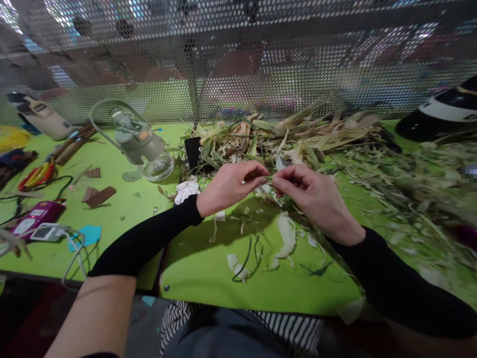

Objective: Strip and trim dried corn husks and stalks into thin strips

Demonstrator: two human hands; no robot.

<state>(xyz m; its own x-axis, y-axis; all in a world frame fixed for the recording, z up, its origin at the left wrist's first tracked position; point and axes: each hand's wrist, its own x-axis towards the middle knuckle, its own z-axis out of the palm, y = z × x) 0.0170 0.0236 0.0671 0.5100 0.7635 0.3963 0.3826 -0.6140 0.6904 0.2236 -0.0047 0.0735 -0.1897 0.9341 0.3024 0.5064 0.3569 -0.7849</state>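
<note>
Grey-green bottle (144,148), contents unclear, stands left of the left hand (235,186).

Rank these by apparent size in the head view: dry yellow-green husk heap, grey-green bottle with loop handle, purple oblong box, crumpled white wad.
Largest to smallest:
1. Husk heap
2. Grey-green bottle
3. Purple box
4. White wad

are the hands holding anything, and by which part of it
Apparently a thin green strip, pinched by the left hand at one side and the right hand at the other; too small to tell whether those are its very ends.
</note>
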